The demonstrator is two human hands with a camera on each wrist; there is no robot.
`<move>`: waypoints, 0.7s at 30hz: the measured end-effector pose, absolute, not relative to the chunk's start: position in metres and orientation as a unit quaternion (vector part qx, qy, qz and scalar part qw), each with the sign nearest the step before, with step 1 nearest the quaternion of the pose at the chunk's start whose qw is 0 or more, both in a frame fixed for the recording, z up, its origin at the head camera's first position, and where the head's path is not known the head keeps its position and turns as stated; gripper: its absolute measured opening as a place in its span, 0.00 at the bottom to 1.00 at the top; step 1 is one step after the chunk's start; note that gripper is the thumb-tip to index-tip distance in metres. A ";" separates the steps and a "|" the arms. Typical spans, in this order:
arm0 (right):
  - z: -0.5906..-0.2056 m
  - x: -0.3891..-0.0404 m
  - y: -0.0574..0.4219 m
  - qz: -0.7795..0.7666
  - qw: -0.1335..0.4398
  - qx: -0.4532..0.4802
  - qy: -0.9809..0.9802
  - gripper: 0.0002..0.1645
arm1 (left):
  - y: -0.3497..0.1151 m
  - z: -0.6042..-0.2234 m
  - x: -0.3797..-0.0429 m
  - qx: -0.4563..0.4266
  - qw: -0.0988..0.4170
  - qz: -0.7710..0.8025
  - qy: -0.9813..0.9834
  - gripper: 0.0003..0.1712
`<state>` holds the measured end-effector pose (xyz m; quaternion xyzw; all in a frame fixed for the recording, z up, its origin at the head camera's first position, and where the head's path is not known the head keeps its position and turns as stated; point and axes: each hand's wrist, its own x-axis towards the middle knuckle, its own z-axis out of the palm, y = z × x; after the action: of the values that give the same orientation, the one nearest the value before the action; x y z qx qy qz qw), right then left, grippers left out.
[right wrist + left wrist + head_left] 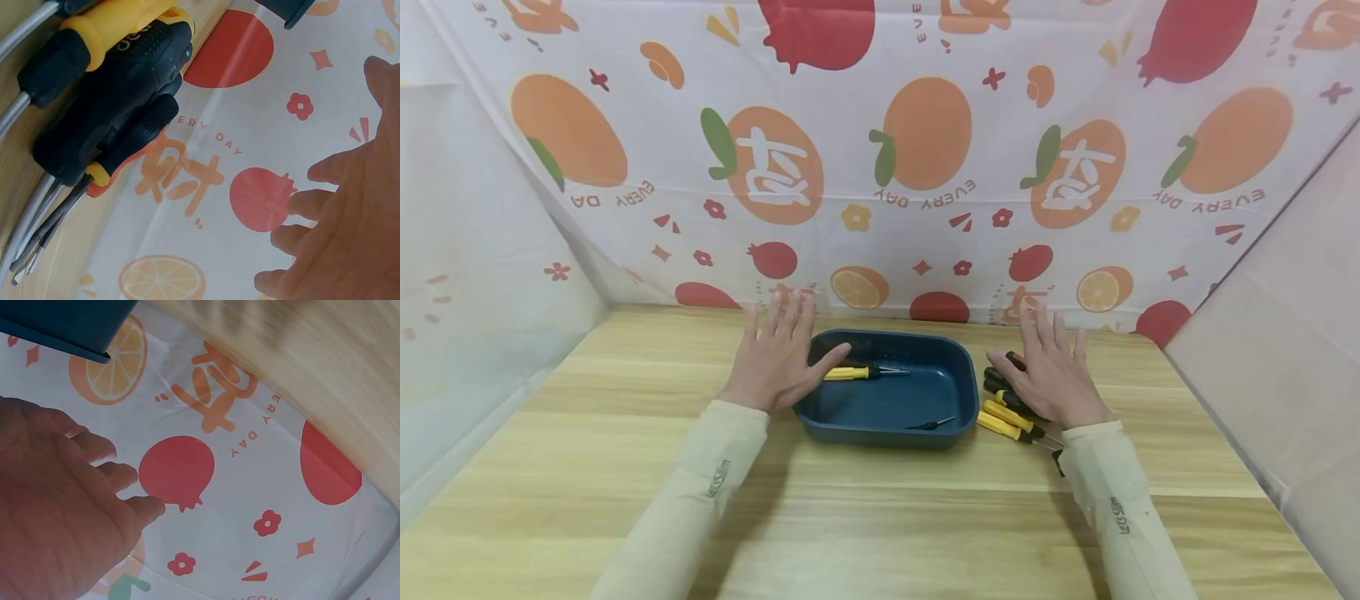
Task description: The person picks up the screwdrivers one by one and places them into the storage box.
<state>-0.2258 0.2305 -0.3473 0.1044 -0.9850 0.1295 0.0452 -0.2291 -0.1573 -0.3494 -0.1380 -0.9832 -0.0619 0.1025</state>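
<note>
My left hand (778,354) is spread with straight fingers over the left end of a dark blue tray (887,408), holding nothing. A yellow-handled screwdriver (847,373) lies inside the tray, partly hidden by the left thumb. Near the tray's front right corner is a small dark screwdriver (932,424). To the right of the tray, my right hand (1051,375) extends above a pile of screwdrivers, its fingers straight and nothing in its grasp. Yellow-handled screwdrivers (998,425) and a black-handled screwdriver (106,112) show in that pile; the hand covers part of it.
A wooden table (880,525) carries everything. Behind it hangs a white cloth (857,142) printed with fruit, close to the table's back edge. Pale cloth walls stand at the left (475,250) and right (1300,317).
</note>
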 end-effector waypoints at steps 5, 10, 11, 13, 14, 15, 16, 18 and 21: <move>-0.347 -0.227 0.229 0.136 0.057 0.121 -0.982 0.57 | -0.158 -0.349 -0.230 -0.145 0.094 -0.063 -0.983 0.58; -0.349 -0.229 0.223 0.165 0.067 0.140 -0.974 0.51 | -0.159 -0.349 -0.229 -0.158 0.067 -0.079 -0.982 0.56; -0.350 -0.230 0.221 0.174 0.067 0.142 -0.972 0.50 | -0.159 -0.349 -0.228 -0.164 0.060 -0.085 -0.981 0.55; -0.353 -0.231 0.219 0.190 0.065 0.147 -0.968 0.47 | -0.159 -0.348 -0.226 -0.176 0.043 -0.105 -0.978 0.55; -0.354 -0.232 0.217 0.197 0.067 0.151 -0.966 0.45 | -0.159 -0.348 -0.224 -0.181 0.033 -0.117 -0.976 0.54; -0.356 -0.233 0.216 0.206 0.067 0.155 -0.964 0.43 | -0.158 -0.349 -0.222 -0.186 0.022 -0.131 -0.974 0.55; -0.357 -0.234 0.215 0.214 0.066 0.159 -0.962 0.39 | -0.158 -0.349 -0.220 -0.188 0.011 -0.145 -0.971 0.55; -0.360 -0.235 0.212 0.230 0.061 0.165 -0.957 0.34 | -0.156 -0.351 -0.217 -0.187 -0.008 -0.174 -0.967 0.57; -0.363 -0.236 0.207 0.247 0.043 0.165 -0.954 0.31 | -0.154 -0.353 -0.214 -0.186 -0.015 -0.204 -0.961 0.57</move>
<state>-0.2362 0.2066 -0.3633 0.1648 -0.9541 0.2466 0.0429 -0.2137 -0.1540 -0.3531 -0.1858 -0.9611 -0.2039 -0.0153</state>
